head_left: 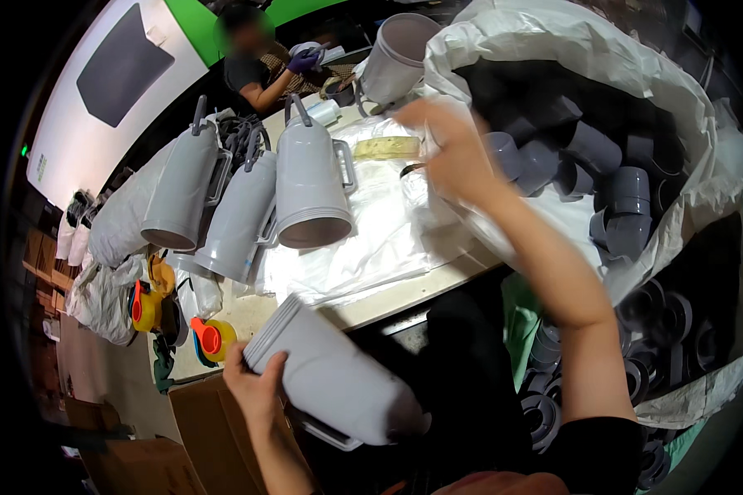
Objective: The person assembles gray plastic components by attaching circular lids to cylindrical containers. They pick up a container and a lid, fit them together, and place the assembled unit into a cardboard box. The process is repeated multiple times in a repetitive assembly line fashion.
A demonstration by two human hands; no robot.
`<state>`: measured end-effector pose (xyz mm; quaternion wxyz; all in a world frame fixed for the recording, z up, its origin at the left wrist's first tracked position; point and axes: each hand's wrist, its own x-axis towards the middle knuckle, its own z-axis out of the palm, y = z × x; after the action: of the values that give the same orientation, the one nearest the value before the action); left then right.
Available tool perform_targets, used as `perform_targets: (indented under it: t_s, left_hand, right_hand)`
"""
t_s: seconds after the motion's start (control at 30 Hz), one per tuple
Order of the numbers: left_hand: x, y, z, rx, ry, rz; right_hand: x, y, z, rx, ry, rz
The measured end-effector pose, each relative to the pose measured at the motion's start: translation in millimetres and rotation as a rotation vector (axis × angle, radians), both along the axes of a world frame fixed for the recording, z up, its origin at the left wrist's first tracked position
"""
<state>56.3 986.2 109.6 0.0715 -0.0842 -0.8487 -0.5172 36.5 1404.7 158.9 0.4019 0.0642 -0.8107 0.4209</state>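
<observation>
My left hand (256,384) grips the ridged rim end of a light grey plastic jug (334,375). The jug lies tilted over my lap, its side handle underneath and its narrower end toward the lower right. Reaching over the table, my right hand (454,157) is smeared by motion, so its fingers cannot be read. Beside it are a yellowish strip, perhaps tape (386,148), and a white wrapped bundle (415,188) with a dark band. Three similar grey jugs (312,181), (177,190), (241,219) with dark grey top loops stand or lean on the table's left half.
White plastic sheeting (363,268) covers much of the table. At right, a big white sack (512,33) holds many dark grey cup-shaped parts (594,147). Yellow containers with orange tops (215,338) sit at the left edge, above a cardboard box (215,421). A gloved co-worker (260,74) sits beyond.
</observation>
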Motion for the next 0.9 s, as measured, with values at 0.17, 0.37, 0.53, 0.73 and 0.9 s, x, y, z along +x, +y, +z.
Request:
perform_targets:
  t_s: [0.17, 0.37, 0.53, 0.73, 0.9]
  left_hand:
    - [13.7, -120.9, 13.7, -0.028, -0.432, -0.147]
    - [45.7, -179.8, 5.8, 0.156, -0.203, -0.049]
    - [47.0, -190.0, -32.7, 0.596, 0.024, 0.068]
    - [36.6, -171.7, -84.1, 0.89, 0.022, 0.092]
    - [46.6, -126.7, -87.0, 0.879, -0.12, 0.118]
  right_hand:
    - [11.9, 155.0, -85.0, 0.395, -0.584, -0.542]
    - [24.4, 143.0, -136.6, 0.058, -0.231, -0.956]
    - [112.0, -1.7, -102.8, -0.246, -0.095, -0.129]
    - [176.8, -121.5, -169.9, -0.256, -0.569, 0.292]
    - [163.5, -120.7, -132.3, -0.726, -0.096, -0.098]
